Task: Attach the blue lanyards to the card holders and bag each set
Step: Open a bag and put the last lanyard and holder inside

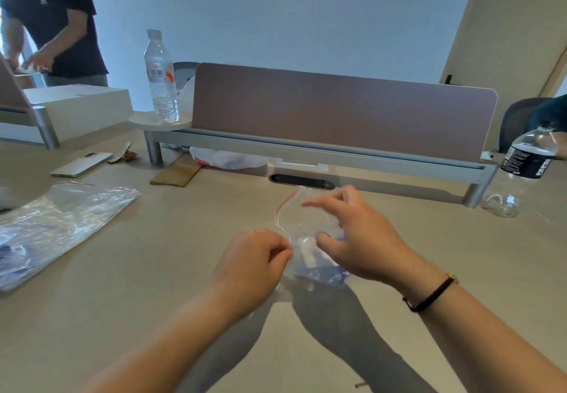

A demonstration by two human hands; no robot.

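A small clear zip bag [294, 224] with a red seal line is held just above the table's middle. Inside it I make out a clear card holder [308, 254] and bits of blue lanyard [333, 276]. My left hand [254, 260] pinches the bag's left edge. My right hand [359, 233] grips the bag from the right, its thumb pressing on the contents and its fingers spread over the top. Much of the bag's inside is hidden by my right hand.
A large clear zip bag [61, 221] holding blue items lies at the left. A phone [81, 164], cardboard scraps [176, 173] and a desk divider [337, 110] stand behind. One water bottle [161, 79] is at the back left, another bottle [518, 171] at the right. A person stands at the far left.
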